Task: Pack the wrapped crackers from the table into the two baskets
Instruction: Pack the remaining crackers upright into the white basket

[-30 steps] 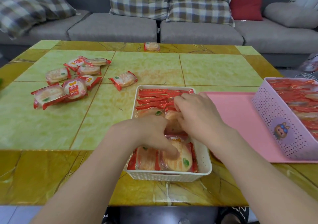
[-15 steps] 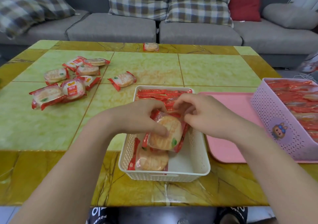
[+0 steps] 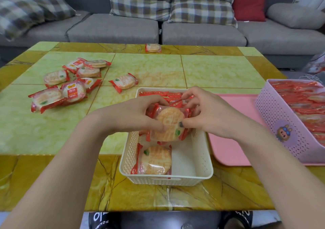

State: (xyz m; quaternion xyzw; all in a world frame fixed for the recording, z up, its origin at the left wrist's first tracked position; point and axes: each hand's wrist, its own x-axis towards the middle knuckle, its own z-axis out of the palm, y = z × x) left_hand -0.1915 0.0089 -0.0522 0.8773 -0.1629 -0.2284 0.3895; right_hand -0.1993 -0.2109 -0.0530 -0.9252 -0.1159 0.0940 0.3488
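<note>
Over cream perforated plastic basket [image 3: 126, 160]: round red-wrapped cracker [image 3: 169, 124] lifted upright since a second ago, pinched by left hand [image 3: 133, 116] and right hand [image 3: 209, 116]; restacking, not finished.

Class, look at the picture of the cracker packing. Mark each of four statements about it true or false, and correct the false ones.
1. Both hands hold one wrapped cracker over the white basket. True: the left hand and right hand grip it.
2. The white basket is empty. False: packets lie inside it.
3. The purple basket stands on a pink tray. True.
4. No crackers remain on the table. False: a loose pile of crackers lies at the left.
</note>
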